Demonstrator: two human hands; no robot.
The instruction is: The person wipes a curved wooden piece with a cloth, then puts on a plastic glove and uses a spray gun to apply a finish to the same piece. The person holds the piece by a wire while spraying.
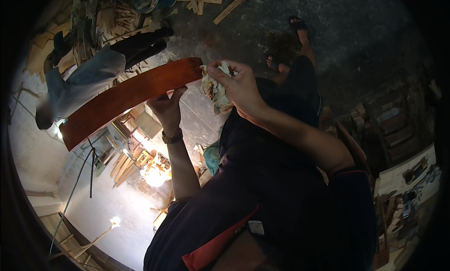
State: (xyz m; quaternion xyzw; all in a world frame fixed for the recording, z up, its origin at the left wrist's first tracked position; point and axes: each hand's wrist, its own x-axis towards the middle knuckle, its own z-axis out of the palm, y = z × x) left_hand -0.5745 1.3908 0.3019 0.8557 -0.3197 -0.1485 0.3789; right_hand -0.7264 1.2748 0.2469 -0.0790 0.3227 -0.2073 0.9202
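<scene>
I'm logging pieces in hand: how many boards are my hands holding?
1: the reddish-brown board, supported by your left hand, whose fingers are partly hidden behind it. Your right hand holds a crumpled cloth at its right end.

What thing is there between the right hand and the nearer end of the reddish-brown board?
In the head view, a crumpled, stained cloth, held by the right hand, lies between it and the end of the reddish-brown board.
</scene>
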